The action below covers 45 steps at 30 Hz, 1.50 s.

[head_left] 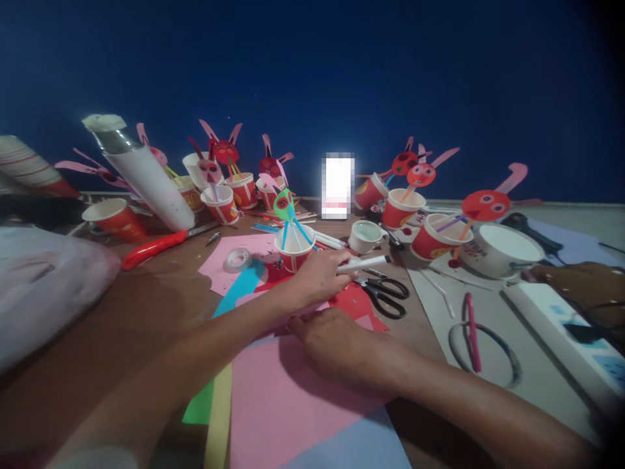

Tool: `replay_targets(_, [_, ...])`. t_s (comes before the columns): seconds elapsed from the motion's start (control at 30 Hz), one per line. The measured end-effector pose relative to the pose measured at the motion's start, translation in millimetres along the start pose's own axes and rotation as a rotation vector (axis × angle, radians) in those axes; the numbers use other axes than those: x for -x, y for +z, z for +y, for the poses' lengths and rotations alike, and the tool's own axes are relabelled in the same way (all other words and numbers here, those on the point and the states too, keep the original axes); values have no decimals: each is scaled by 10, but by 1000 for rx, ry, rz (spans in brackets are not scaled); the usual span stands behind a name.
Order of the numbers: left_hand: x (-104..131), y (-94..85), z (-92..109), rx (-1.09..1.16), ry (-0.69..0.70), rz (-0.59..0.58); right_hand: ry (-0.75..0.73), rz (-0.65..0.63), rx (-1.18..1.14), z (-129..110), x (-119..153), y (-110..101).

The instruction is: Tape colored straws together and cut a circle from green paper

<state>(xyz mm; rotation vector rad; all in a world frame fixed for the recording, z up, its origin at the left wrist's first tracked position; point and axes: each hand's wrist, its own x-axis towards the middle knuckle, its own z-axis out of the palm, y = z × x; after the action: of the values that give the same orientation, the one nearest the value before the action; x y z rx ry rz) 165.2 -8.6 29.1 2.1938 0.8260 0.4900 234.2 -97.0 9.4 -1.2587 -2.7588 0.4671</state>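
Observation:
My left hand (pixel 325 277) reaches over the paper pieces, its fingers closed around a white marker (pixel 364 264) with a black end. Just below it, my right hand (pixel 332 339) is curled over the top of the pink paper (pixel 273 404); its fingertips are hidden, and what they hold cannot be made out. Beyond my left hand stands a paper cup (pixel 294 251) with blue straws and a green face (pixel 284 205). Black-handled scissors (pixel 390 293) lie to the right of the marker, beside red paper (pixel 356 303).
Decorated red cups (pixel 403 208) stand along the back. A tape roll (pixel 237 260) and red-handled knife (pixel 153 250) lie left. A white mug (pixel 364 236), a bowl (pixel 505 251) and a power strip (pixel 561 326) are at the right. A white bag (pixel 49 286) bulges at far left.

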Motion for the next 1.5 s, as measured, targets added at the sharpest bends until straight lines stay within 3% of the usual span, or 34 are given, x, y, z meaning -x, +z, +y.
replay_targets(0.2, [93, -90, 30, -19, 52, -18, -10, 24, 2, -12, 5, -40])
replay_targets(0.4, [551, -406, -41, -103, -11, 88, -22, -41, 59, -39, 60, -104])
replay_targets(0.57, [989, -801, -385, -258, -395, 216, 15, -100, -5, -49, 16, -216])
replay_targets(0.67, [1112, -912, -564, -296, -519, 123, 31, -126, 5, -70, -11, -291])
replay_targets(0.87, [1119, -820, -716, -300, -397, -21, 50, -123, 26, -103, 5, -391])
replay_targets(1.07, [1088, -764, -616, -388, -428, -82, 63, -126, 30, -118, 26, -403])
replay_targets(1.33, [1135, -835, -447, -73, -359, -243, 12, -152, -44, -200, 66, -514])
replay_targets(1.5, [1151, -819, -426, -19, -390, -354, 67, -69, 56, -125, 29, -442])
